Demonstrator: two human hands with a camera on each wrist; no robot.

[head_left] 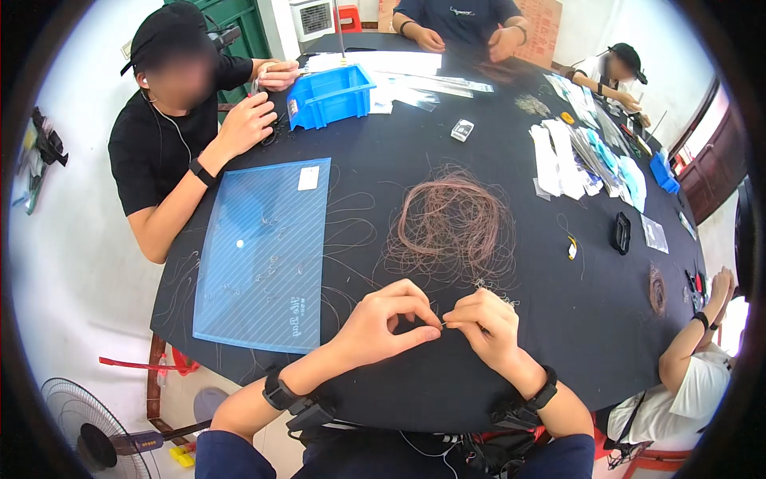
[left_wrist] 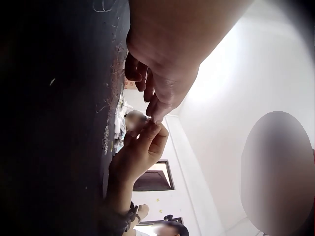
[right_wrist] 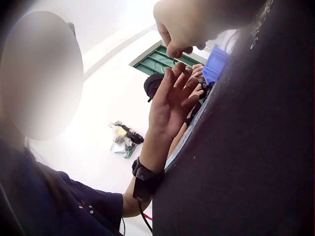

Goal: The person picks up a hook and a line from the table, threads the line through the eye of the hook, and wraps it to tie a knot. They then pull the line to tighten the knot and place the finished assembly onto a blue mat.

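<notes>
In the head view both hands meet above the table's near part, below a loose coil of thin brown wire (head_left: 455, 223). The left hand (head_left: 392, 321) has thumb and index fingertips together at one end of a tiny thin piece (head_left: 444, 323). On its other end, the right hand (head_left: 487, 323) pinches with thumb and fingertips. The right wrist view shows the left hand (right_wrist: 172, 105) with its other fingers loosely bent, and the right hand (right_wrist: 189, 29) above it. In the left wrist view the fingertips of the left hand (left_wrist: 165, 78) and right hand (left_wrist: 140, 152) nearly touch; the piece is too small to identify.
A blue file bag (head_left: 259, 255) with loops of wire lies at the left. Farther back are a blue bin (head_left: 331, 96) and a small white box (head_left: 462, 130). White packets (head_left: 558, 160), a black ring-shaped object (head_left: 621, 232) and another coil (head_left: 657, 289) lie right. Several people sit around.
</notes>
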